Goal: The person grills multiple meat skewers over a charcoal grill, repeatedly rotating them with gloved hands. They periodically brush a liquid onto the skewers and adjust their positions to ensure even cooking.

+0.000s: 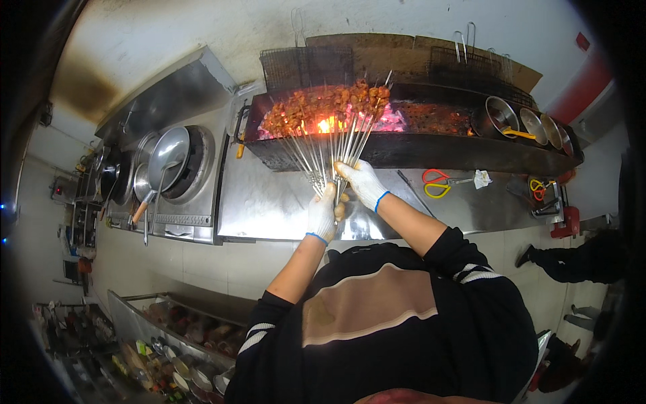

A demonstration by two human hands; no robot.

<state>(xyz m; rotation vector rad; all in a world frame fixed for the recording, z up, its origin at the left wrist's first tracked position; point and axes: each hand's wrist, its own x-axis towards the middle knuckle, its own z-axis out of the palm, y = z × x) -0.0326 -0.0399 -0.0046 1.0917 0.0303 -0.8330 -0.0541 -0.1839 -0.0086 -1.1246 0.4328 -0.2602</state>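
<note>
Several metal meat skewers (303,111) fan out over the glowing coals of a long charcoal grill (431,148). Their browned meat ends lie above the flame (330,125), and the bare handles run toward me. My left hand (324,214), in a white glove with a blue cuff, is closed around the gathered handle ends. Gloved alike, my right hand (362,182) grips the handles a little farther up on the right side. The exact finger positions on the undersides are hidden.
Scissors with red and yellow handles (439,182) and a dark rod (417,192) lie on the steel counter (269,202). Pots (499,116) stand on the grill's right end. A wok (169,158) sits on the left stove. Another person's leg (558,259) shows at right.
</note>
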